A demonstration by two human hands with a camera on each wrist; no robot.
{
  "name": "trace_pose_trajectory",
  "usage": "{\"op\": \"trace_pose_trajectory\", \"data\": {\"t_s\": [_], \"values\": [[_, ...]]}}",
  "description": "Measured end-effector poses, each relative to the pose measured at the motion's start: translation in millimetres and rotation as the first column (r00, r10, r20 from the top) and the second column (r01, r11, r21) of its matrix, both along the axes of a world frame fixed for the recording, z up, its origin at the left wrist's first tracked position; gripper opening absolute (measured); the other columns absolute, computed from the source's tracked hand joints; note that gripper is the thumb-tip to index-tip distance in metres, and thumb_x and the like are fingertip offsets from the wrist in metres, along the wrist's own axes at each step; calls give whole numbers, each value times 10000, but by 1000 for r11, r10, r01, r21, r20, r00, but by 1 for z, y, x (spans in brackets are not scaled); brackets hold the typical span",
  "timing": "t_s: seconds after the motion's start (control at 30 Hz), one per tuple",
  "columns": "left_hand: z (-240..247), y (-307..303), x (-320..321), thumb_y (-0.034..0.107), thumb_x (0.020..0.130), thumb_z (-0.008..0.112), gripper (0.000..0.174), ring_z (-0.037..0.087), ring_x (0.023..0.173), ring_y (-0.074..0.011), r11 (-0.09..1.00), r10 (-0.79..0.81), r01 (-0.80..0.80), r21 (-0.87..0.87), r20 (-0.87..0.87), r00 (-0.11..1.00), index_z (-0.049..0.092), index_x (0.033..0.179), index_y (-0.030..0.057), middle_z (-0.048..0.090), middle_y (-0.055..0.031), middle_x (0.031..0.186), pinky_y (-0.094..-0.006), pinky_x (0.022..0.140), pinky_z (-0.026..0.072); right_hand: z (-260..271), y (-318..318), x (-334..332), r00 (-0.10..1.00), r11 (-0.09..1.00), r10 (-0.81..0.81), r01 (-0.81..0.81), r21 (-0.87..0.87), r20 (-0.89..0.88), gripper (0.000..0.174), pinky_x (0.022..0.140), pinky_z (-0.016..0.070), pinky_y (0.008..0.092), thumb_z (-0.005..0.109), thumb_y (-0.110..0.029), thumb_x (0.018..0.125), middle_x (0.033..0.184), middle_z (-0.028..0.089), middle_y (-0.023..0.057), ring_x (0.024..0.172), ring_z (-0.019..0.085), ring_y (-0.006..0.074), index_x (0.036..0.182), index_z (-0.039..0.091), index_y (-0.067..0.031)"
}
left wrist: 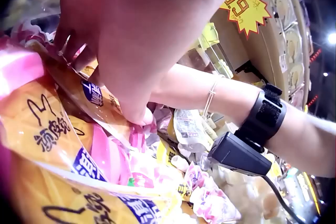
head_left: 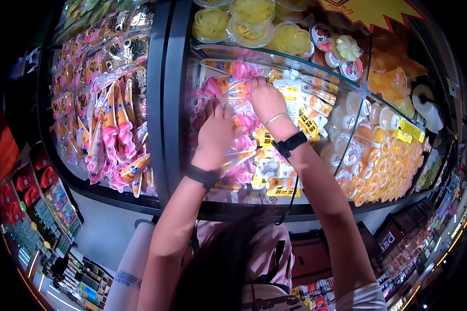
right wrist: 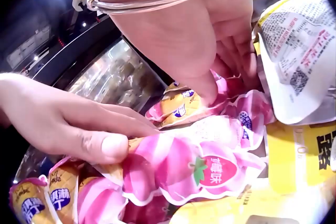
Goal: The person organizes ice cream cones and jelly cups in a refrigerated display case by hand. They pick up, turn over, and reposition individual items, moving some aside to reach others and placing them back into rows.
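Two hands in the sweets display here, both busy. The left hand (head_left: 215, 132) has thumb and fingers round a strawberry cone pack (right wrist: 181, 166), and the right hand (head_left: 269, 98) is pinching the pink end of a second cone pack (right wrist: 181, 107) just beyond it. Both of those sit among the pink-and-orange cone packs in the middle bin, way too overlapped for me to count. Two black wrist straps, one per wrist, plus one thin bracelet (head_left: 277, 117) on the right. Just one starburst sign (head_left: 379, 13) that I can spot up top

As for the setup, it's a dark-framed shop display with clear dividers. Right next to the cones there's a stack of yellow-and-white pouches (head_left: 288, 93), then a heap of clear cups (head_left: 381, 155) further right. More cones are piled in the left bin, and store shelves (head_left: 33, 192) run off behind

Edges: a thick black post (head_left: 171, 109) walls off the left side, a glass shelf edge (head_left: 290, 59) runs along the far side, and a black front rim (head_left: 238, 211) sits under the forearms. The packs are crammed against each other, so it's tight between the hands, while the space above the pile is open
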State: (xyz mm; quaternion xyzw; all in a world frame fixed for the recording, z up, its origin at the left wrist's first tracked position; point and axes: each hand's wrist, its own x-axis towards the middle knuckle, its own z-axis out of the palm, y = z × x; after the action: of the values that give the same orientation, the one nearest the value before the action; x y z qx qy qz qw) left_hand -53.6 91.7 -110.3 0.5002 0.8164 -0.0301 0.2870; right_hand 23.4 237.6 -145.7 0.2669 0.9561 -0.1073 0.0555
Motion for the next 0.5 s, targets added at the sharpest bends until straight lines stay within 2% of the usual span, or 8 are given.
{"op": "trace_pose_trajectory", "data": {"t_s": [0.03,0.13,0.23,0.33,0.43,0.5], "values": [[3,2,-1,524,928,533,721,353,1367,-402,999,-8,9,-39,13,1000,427,1426,13,390,-248,1452,-420,1127,322,3,1,0,997,998,-18,22,-60,68,253,738,580,360,607,-27,776,1025,605,160,949,662,293,1027,587,0],[-5,-7,1,504,929,548,713,359,1366,-390,998,-43,45,40,-58,997,414,1434,19,385,-248,1454,-417,1127,322,13,5,-6,992,972,-105,118,-204,74,267,774,577,382,621,-16,771,1056,593,176,966,654,323,1034,581,10],[-3,-14,-3,445,927,581,684,353,1373,-382,987,26,-29,159,17,1000,397,1446,40,384,-246,1454,-417,1129,318,3,-1,1,978,997,-40,24,-79,-204,257,755,582,401,634,-21,780,1077,588,186,899,669,340,1028,578,12],[22,-2,-11,395,909,621,679,329,1389,-381,987,151,-155,51,77,985,387,1457,69,377,-231,1466,-426,1140,299,2,-1,4,981,995,-31,12,-103,-189,260,747,581,398,651,-41,790,1072,589,187,895,671,335,1036,579,5],[6,3,-16,381,888,648,707,291,1411,-385,914,114,-99,393,-16,993,371,1470,90,354,-193,1501,-437,1150,278,13,6,-2,999,974,-29,23,-224,-22,251,757,576,389,661,-89,805,1081,592,175,974,653,324,1028,589,-1],[-6,8,-17,378,891,645,719,257,1429,-380,920,115,-118,374,30,993,355,1481,85,328,-150,1534,-439,1156,268,20,9,-11,997,979,-58,47,-198,-50,277,769,565,404,647,-120,836,1105,600,169,932,651,349,1082,588,-7]]}}
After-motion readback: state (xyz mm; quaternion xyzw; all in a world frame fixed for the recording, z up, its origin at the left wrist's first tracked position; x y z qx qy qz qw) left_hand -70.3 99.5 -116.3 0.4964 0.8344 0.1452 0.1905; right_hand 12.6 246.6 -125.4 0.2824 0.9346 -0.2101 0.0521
